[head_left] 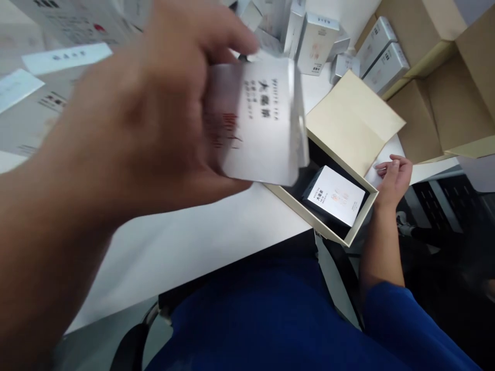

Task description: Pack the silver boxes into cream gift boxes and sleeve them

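Close to the camera, my left hand [166, 108] is closed around a silvery white tea box [266, 113] printed with dark and red characters. The held box is tilted in the air, and a loose edge shows on its right side. Beyond it on the table stands an open cream gift box [361, 216] with a dark inside. One white tea box [338, 195] lies in the near end of that inside. My right hand [396, 178] is just outside the gift box's right end, fingers loosely extended, holding nothing that I can see.
Several white tea boxes [317, 44] stand at the back of the white table [201, 237], and more packages [34, 111] are at the left. The gift box's cream lid [356, 118] lies folded back. Large brown cartons [452, 98] are at the right. A chair armrest [133, 345] shows below.
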A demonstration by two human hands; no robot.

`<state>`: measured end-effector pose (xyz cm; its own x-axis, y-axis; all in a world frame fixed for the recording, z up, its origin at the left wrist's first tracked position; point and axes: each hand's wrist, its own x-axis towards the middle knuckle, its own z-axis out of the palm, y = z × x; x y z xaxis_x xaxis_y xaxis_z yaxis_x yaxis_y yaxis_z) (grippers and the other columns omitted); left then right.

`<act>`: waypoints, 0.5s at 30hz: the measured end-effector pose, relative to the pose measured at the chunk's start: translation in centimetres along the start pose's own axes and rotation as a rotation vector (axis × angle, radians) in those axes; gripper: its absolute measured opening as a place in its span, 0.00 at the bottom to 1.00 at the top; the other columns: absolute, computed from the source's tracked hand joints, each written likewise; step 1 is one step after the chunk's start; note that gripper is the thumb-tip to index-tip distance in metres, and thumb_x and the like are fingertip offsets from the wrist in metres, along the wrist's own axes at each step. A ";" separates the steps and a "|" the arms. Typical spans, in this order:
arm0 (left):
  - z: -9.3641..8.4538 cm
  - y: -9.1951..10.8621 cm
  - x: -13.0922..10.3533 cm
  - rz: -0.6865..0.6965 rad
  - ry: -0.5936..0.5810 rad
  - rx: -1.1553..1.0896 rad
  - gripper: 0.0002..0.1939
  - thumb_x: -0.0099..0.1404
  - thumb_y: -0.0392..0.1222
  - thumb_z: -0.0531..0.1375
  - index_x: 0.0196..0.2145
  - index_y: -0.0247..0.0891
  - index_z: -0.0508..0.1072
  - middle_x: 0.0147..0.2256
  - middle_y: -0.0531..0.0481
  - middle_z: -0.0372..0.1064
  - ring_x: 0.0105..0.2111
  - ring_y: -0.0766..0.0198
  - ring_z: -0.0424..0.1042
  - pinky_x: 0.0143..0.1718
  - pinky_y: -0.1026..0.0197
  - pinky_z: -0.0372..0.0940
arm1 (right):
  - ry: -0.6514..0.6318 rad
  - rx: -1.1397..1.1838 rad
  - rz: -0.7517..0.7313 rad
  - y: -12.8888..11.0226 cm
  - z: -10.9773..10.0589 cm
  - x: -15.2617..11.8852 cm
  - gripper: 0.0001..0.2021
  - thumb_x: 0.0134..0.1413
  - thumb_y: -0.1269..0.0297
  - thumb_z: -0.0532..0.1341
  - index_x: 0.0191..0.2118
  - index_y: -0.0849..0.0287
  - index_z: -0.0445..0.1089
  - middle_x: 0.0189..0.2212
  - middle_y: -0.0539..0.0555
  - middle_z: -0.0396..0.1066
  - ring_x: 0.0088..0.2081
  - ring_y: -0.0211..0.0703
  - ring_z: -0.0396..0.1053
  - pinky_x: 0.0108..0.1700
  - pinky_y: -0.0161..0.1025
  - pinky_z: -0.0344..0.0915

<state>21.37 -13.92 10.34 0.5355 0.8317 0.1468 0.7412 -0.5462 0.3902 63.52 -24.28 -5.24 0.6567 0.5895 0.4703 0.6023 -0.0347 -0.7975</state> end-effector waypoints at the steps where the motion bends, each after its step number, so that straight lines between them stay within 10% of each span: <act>1: 0.0 1.0 0.9 0.111 0.076 0.051 0.46 0.62 0.75 0.51 0.73 0.59 0.53 0.67 0.57 0.59 0.68 0.36 0.65 0.63 0.43 0.61 | -0.004 -0.012 -0.004 0.0 0.0 0.0 0.22 0.70 0.44 0.56 0.50 0.60 0.69 0.32 0.50 0.75 0.33 0.39 0.69 0.46 0.42 0.65; 5: 0.7 3.2 4.9 0.372 -0.073 0.208 0.42 0.64 0.68 0.45 0.70 0.47 0.60 0.51 0.52 0.71 0.53 0.47 0.76 0.52 0.47 0.67 | -0.010 -0.038 -0.032 0.3 -0.1 0.0 0.22 0.69 0.46 0.58 0.52 0.61 0.68 0.36 0.52 0.74 0.34 0.39 0.69 0.45 0.43 0.66; 10: 1.9 4.8 8.6 0.336 -0.318 0.356 0.48 0.54 0.67 0.62 0.66 0.39 0.65 0.49 0.50 0.73 0.50 0.48 0.75 0.56 0.44 0.69 | 0.044 -0.008 -0.074 1.1 0.0 0.3 0.24 0.63 0.48 0.61 0.57 0.58 0.59 0.47 0.54 0.69 0.31 0.35 0.65 0.39 0.43 0.64; 15: 2.4 6.0 8.6 0.379 -0.483 0.385 0.33 0.51 0.50 0.68 0.54 0.38 0.72 0.41 0.50 0.73 0.44 0.52 0.75 0.50 0.48 0.72 | 0.018 -0.024 -0.061 1.0 0.0 0.1 0.26 0.62 0.49 0.62 0.59 0.56 0.57 0.48 0.54 0.69 0.34 0.36 0.66 0.40 0.42 0.63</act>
<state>31.38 -10.26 11.74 0.8372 0.4896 -0.2438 0.5114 -0.8588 0.0314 64.23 -24.20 -6.01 0.6265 0.5767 0.5244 0.6517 -0.0186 -0.7582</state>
